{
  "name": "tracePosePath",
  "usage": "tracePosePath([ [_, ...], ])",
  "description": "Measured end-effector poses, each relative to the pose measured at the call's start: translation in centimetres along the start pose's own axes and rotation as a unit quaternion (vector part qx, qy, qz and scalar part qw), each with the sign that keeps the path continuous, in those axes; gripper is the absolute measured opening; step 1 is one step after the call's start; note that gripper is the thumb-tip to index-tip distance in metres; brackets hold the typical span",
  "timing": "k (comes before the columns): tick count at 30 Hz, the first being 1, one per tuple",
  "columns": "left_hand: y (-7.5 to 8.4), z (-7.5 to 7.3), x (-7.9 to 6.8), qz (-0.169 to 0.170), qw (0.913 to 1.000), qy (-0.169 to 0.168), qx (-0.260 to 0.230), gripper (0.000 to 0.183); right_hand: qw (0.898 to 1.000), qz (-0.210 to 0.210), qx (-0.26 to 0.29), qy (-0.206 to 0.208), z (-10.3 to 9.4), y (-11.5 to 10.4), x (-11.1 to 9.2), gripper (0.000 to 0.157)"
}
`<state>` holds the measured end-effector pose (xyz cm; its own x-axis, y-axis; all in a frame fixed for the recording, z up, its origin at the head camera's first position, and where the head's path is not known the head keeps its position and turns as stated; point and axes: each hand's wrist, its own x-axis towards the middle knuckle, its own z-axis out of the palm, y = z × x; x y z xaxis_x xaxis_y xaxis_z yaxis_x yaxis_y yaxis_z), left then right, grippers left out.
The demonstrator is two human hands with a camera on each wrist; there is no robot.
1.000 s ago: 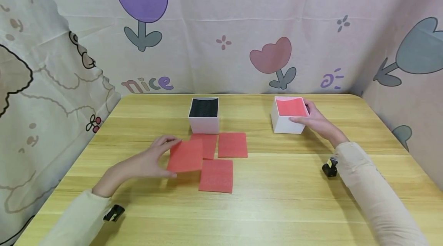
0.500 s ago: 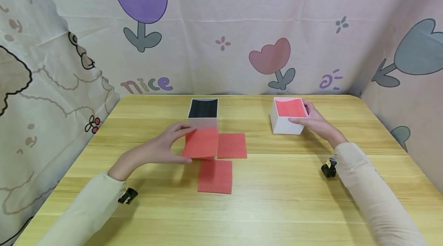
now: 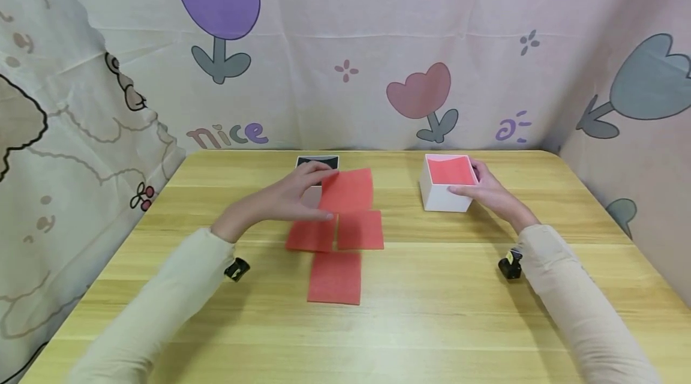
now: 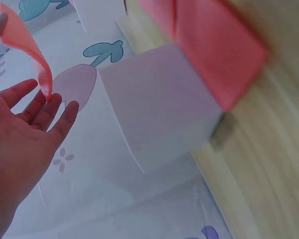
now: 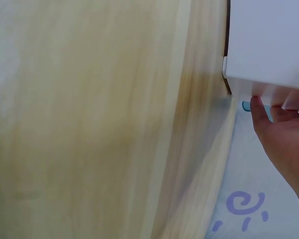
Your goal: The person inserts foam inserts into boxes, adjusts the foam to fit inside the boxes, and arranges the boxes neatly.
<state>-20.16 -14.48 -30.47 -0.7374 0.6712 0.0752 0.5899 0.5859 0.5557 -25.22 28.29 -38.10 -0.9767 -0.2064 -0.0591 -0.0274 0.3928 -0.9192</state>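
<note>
My left hand holds a thin red paper square by its edges between thumb and fingers, raised above the table. In the left wrist view the held square bends slightly. Behind this hand stands a white box with a black inside, partly covered by the hand. Three more red squares lie flat: a left one, a right one beside it, and one in front. My right hand grips the right side of a white box with red sheets inside.
The light wooden table ends at a patterned cloth backdrop behind and at both sides. A black clip-like device sits at the left wrist, and a similar device at the right.
My left hand has carried the red square rightward and farther back, past the front of the black-lined box, uncovering the left square on the table. The right hand has stayed on its box.
</note>
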Motion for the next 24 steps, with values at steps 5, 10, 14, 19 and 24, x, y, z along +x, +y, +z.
tracePosePath([
  [5,0.8,-0.1,2.7,-0.008,0.9997,-0.023,0.004,0.078,1.0,-0.003,0.003,-0.001,0.1,0.0,0.0,0.097],
  [10,1.4,0.2,5.7,-0.004,0.9987,-0.047,0.02,0.082,1.0,-0.006,0.001,0.003,0.1,0.1,0.1,0.096],
  [14,1.5,0.8,8.1,-0.017,0.998,-0.06,0.013,0.084,1.0,-0.002,0.0,0.005,0.0,0.2,0.0,0.097],
  [19,1.3,1.9,10.9,-0.037,0.9974,-0.062,0.005,0.085,1.0,-0.001,0.002,0.001,-0.1,0.2,0.0,0.098],
  [24,1.5,3.2,13.2,-0.049,0.997,-0.058,0.016,0.085,1.0,-0.006,0.009,-0.002,0.0,0.2,0.0,0.096],
])
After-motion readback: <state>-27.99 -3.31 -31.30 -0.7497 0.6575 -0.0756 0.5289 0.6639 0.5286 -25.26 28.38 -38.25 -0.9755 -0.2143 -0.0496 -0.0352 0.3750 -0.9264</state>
